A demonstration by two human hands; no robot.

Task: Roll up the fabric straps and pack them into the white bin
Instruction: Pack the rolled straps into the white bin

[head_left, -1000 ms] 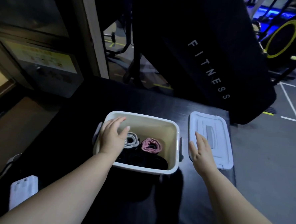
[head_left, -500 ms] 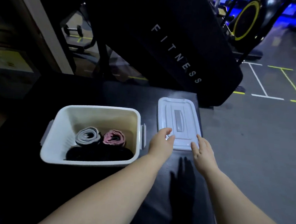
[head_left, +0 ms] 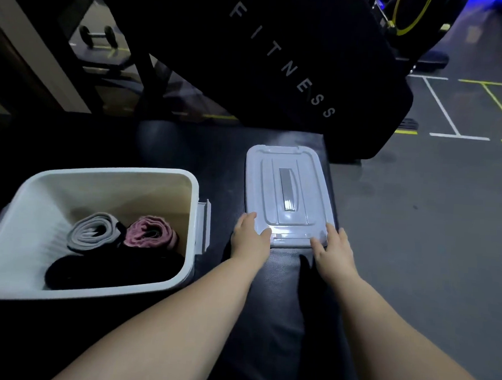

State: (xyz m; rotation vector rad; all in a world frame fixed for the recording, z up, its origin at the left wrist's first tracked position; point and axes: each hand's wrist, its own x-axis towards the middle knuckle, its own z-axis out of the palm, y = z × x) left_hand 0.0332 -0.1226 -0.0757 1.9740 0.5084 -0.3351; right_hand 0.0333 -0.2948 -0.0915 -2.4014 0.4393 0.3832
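The white bin (head_left: 12, 281) stands open on the black padded bench (head_left: 280, 309) at the left. Inside it lie a rolled grey strap (head_left: 90, 233), a rolled pink strap (head_left: 147, 232) and dark rolled straps (head_left: 115, 269) in front of them. The bin's white lid (head_left: 286, 192) lies flat on the bench to the right of the bin. My left hand (head_left: 249, 239) rests on the lid's near left corner. My right hand (head_left: 333, 247) rests on its near right corner. The fingers of both hands are fairly straight.
A big black pad marked FITNESS (head_left: 281, 62) leans over the far end of the bench. The bench's right edge drops to a grey floor (head_left: 432, 230) with painted lines. A dumbbell (head_left: 97, 35) lies on the floor at the far left.
My left hand left the bin and crossed right to the lid. My right hand moved onto the lid's near corner. The view turned right, so the bin now sits at the left.
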